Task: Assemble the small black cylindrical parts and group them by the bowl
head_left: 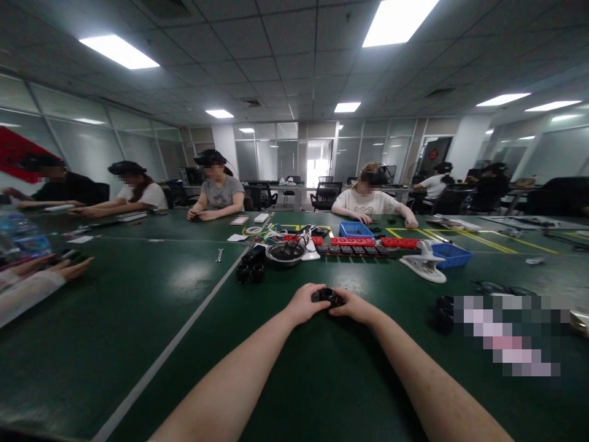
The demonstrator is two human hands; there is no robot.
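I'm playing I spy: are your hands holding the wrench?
No, the left hand and right hand hold a black object; the wrench lies apart.

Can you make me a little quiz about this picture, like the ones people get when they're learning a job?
1. What do the left hand and right hand hold between them?
A) a water bottle
B) a small black part
C) a white clip

2. True or false: in the picture, the wrench lies to the left of the pale line on the green table.

3. Fill in the colour: the two plastic bins beyond the hands are ____.

Key: 1. B; 2. true; 3. blue.
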